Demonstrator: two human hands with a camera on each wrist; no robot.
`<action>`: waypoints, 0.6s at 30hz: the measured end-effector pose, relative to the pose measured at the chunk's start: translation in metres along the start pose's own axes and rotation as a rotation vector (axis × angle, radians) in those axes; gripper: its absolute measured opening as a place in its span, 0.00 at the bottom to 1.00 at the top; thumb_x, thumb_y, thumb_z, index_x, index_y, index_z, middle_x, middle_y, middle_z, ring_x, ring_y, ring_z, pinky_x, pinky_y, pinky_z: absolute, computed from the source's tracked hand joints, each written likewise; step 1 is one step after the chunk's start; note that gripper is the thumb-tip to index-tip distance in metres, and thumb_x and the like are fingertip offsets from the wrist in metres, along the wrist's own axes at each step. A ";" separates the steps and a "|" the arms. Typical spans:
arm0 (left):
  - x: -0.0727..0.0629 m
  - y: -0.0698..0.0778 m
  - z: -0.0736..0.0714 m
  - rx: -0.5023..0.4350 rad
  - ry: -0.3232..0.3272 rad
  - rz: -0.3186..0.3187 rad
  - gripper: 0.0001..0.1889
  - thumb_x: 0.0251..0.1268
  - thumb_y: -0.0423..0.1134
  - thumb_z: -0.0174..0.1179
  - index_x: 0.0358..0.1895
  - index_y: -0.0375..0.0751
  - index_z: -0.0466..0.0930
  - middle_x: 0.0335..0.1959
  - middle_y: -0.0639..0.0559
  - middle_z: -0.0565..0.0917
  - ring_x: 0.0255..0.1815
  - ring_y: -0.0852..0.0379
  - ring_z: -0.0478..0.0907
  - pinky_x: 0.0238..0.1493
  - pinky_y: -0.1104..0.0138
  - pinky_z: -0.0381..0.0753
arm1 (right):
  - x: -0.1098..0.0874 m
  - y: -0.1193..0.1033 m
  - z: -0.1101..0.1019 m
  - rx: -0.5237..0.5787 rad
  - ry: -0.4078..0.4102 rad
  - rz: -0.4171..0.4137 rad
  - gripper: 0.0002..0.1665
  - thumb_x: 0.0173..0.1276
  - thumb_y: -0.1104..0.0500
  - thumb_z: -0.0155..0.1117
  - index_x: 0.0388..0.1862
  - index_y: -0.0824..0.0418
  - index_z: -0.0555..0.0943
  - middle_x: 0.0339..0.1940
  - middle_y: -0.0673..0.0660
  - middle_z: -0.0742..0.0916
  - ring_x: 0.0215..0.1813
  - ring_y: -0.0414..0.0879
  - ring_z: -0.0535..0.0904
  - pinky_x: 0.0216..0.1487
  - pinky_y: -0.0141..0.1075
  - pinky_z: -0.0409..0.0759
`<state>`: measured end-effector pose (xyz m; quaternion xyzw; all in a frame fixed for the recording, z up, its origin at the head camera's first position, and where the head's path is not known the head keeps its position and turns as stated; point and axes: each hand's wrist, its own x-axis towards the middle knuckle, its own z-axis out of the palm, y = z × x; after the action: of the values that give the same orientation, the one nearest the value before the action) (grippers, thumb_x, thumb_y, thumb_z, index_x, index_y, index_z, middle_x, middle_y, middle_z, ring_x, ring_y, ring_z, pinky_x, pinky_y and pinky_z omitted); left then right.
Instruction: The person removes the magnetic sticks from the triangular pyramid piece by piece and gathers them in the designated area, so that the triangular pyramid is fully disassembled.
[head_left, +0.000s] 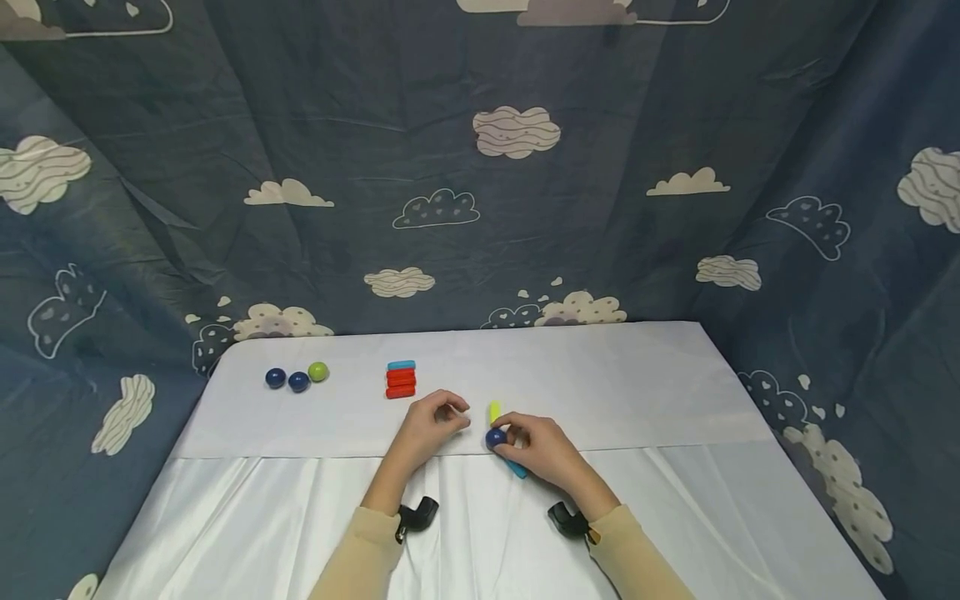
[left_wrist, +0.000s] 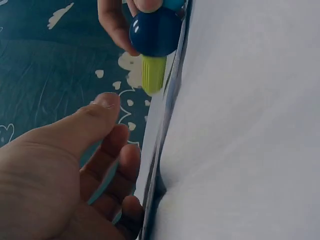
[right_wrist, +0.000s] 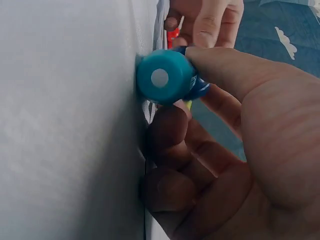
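In the head view, my right hand (head_left: 546, 451) pinches a dark blue ball (head_left: 494, 438) at the front of the flat white cloth. A yellow-green ridged stick (left_wrist: 153, 75) touches the ball on the far side. On the near side, a light blue stick (head_left: 517, 470) extends from the ball beneath my fingers; its round end with a pale disc faces the right wrist view. My left hand (head_left: 429, 427) hovers a short way to the left, fingers loosely bent and holding nothing. Whether the pieces are fixed together, I cannot tell.
At the back left of the white table (head_left: 600, 367) sit two dark blue balls (head_left: 298, 382) and a green ball (head_left: 318, 372). Right of them lies a row of red sticks (head_left: 401, 384) with a light blue stick (head_left: 401, 365) behind. A patterned dark curtain (head_left: 337, 267) surrounds the table.
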<state>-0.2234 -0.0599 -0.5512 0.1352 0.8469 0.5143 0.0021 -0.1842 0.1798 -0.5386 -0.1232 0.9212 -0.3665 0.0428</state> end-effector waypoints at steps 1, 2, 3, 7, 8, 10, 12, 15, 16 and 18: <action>0.000 0.001 0.001 0.008 -0.017 -0.004 0.08 0.66 0.38 0.74 0.47 0.51 0.89 0.39 0.58 0.87 0.39 0.62 0.80 0.47 0.66 0.79 | 0.000 0.000 0.000 -0.003 -0.001 -0.006 0.18 0.69 0.53 0.77 0.56 0.45 0.86 0.33 0.41 0.85 0.30 0.37 0.73 0.34 0.30 0.71; 0.000 0.001 0.001 0.017 -0.031 -0.009 0.09 0.67 0.38 0.73 0.48 0.52 0.89 0.40 0.58 0.87 0.40 0.62 0.80 0.49 0.65 0.79 | 0.000 0.000 0.000 -0.005 -0.001 -0.014 0.19 0.68 0.54 0.78 0.56 0.46 0.85 0.33 0.41 0.85 0.30 0.37 0.73 0.34 0.30 0.71; 0.000 0.001 0.001 0.030 -0.043 -0.007 0.10 0.67 0.38 0.73 0.50 0.52 0.88 0.42 0.58 0.87 0.42 0.61 0.81 0.51 0.63 0.80 | 0.000 0.000 0.000 -0.008 0.000 -0.017 0.19 0.68 0.54 0.78 0.55 0.47 0.84 0.33 0.41 0.85 0.30 0.37 0.73 0.34 0.30 0.71; -0.002 0.001 0.000 0.067 -0.098 0.000 0.17 0.69 0.37 0.72 0.59 0.53 0.86 0.53 0.56 0.88 0.50 0.58 0.82 0.60 0.55 0.81 | -0.001 0.001 0.000 -0.008 0.011 -0.022 0.18 0.66 0.55 0.79 0.52 0.50 0.84 0.34 0.41 0.86 0.33 0.36 0.75 0.38 0.30 0.74; -0.002 0.001 0.000 0.077 -0.109 0.003 0.19 0.70 0.37 0.71 0.62 0.53 0.86 0.55 0.56 0.88 0.52 0.58 0.82 0.62 0.53 0.81 | 0.000 0.001 0.000 -0.008 0.014 -0.024 0.18 0.66 0.56 0.80 0.52 0.51 0.84 0.34 0.41 0.86 0.35 0.36 0.76 0.40 0.31 0.76; -0.002 0.001 -0.001 0.090 -0.130 0.000 0.21 0.71 0.37 0.70 0.65 0.54 0.84 0.58 0.56 0.88 0.55 0.57 0.82 0.65 0.51 0.80 | 0.000 0.001 0.001 -0.008 0.013 -0.027 0.17 0.66 0.56 0.79 0.52 0.51 0.85 0.37 0.41 0.86 0.39 0.35 0.78 0.45 0.32 0.79; -0.003 0.000 0.000 0.112 -0.140 -0.001 0.21 0.72 0.38 0.69 0.65 0.55 0.84 0.56 0.57 0.88 0.54 0.58 0.82 0.65 0.53 0.80 | 0.000 0.002 0.001 -0.008 0.009 -0.033 0.18 0.66 0.57 0.79 0.53 0.51 0.86 0.39 0.42 0.87 0.42 0.35 0.79 0.49 0.34 0.81; -0.002 -0.001 0.000 0.127 -0.147 -0.007 0.19 0.72 0.38 0.69 0.64 0.54 0.86 0.51 0.58 0.88 0.49 0.60 0.81 0.60 0.57 0.79 | 0.001 0.004 0.002 -0.013 -0.003 -0.040 0.18 0.67 0.57 0.78 0.55 0.52 0.87 0.40 0.42 0.87 0.44 0.36 0.80 0.51 0.36 0.81; -0.002 -0.001 0.000 0.131 -0.148 -0.008 0.18 0.72 0.38 0.69 0.62 0.54 0.87 0.49 0.58 0.88 0.47 0.61 0.80 0.58 0.58 0.79 | 0.001 0.004 0.002 -0.011 -0.007 -0.042 0.18 0.68 0.57 0.78 0.55 0.52 0.87 0.41 0.43 0.87 0.44 0.37 0.79 0.51 0.36 0.81; -0.002 0.000 0.000 0.126 -0.152 -0.016 0.16 0.72 0.37 0.69 0.60 0.53 0.88 0.47 0.59 0.88 0.45 0.61 0.79 0.54 0.61 0.79 | 0.001 0.004 0.002 -0.012 -0.017 -0.046 0.19 0.67 0.56 0.79 0.56 0.53 0.87 0.41 0.43 0.87 0.44 0.37 0.79 0.51 0.36 0.81</action>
<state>-0.2212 -0.0606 -0.5516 0.1668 0.8760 0.4482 0.0617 -0.1854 0.1813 -0.5425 -0.1478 0.9200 -0.3606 0.0413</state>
